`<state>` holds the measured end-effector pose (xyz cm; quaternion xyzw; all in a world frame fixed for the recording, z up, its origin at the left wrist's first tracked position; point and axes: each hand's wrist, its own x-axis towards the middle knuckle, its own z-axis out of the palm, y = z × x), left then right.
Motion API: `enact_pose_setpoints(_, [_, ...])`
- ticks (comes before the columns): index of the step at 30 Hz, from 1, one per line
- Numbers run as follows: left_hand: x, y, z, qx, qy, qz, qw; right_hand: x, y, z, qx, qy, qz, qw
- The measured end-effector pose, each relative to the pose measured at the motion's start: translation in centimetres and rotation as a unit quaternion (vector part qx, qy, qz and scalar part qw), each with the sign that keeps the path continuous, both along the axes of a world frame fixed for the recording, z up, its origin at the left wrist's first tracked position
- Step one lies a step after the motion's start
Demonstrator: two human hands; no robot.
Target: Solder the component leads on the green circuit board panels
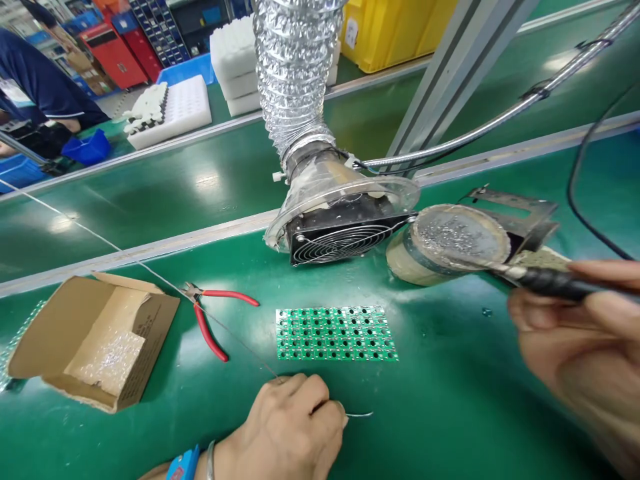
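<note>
I am gripping wire [359, 415] in the left hand [295, 427] and a soldering iron [550, 283] in the right hand [565, 347], its blurred tip showing at the round container [410, 260]. Beyond the left hand, the circuit-board panel [337, 335] is lying flat on the surface [450, 400], untouched. I am judging the work unfinished; any completed joints are proving too small to verify.

Green benchtop [440, 400], perforated circuit board [336, 335], red-handled cutters [201, 319], open cardboard box [143, 360], round container [410, 257]

no readable text, bin label [352, 33] blurred
</note>
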<state>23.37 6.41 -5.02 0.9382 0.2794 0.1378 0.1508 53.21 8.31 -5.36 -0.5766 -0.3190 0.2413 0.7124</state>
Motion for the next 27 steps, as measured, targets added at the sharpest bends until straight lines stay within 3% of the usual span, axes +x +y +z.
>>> enact_pose_setpoints(3, [-0.1, -0.1, -0.1, -0.024, 0.024, -0.009, 0.999, 0.8, 0.5, 0.3, -0.035, 0.088, -0.091, 0.991])
enact_pose_setpoints(5, [-0.3, 0.0, 0.0, -0.058, 0.009, -0.001, 0.998, 0.6, 0.6, 0.4, -0.051, 0.085, -0.097, 0.99])
enact_pose_setpoints(7, [-0.5, 0.2, 0.4, -0.069, -0.021, 0.013, 0.997, -0.1, 0.4, 0.6, -0.014, 0.071, -0.087, 0.994])
enact_pose_setpoints(10, [-1.1, 0.6, 1.0, -0.012, -0.051, 0.05, 0.997, -1.9, -0.3, 0.2, 0.009, 0.061, -0.007, 0.998])
enact_pose_setpoints(14, [-2.0, 1.4, 1.3, 0.069, -0.062, 0.117, 0.989, -4.9, -1.1, -1.7, -0.052, 0.041, 0.188, 0.98])
enact_pose_setpoints(16, [-2.2, 1.8, 1.2, 0.09, -0.068, 0.134, 0.985, -6.1, -0.9, -2.6, -0.074, 0.002, 0.239, 0.968])
enact_pose_setpoints(27, [-2.6, 2.9, 0.2, 0.154, -0.05, 0.148, 0.976, -7.2, -0.3, -2.9, -0.039, -0.143, 0.259, 0.954])
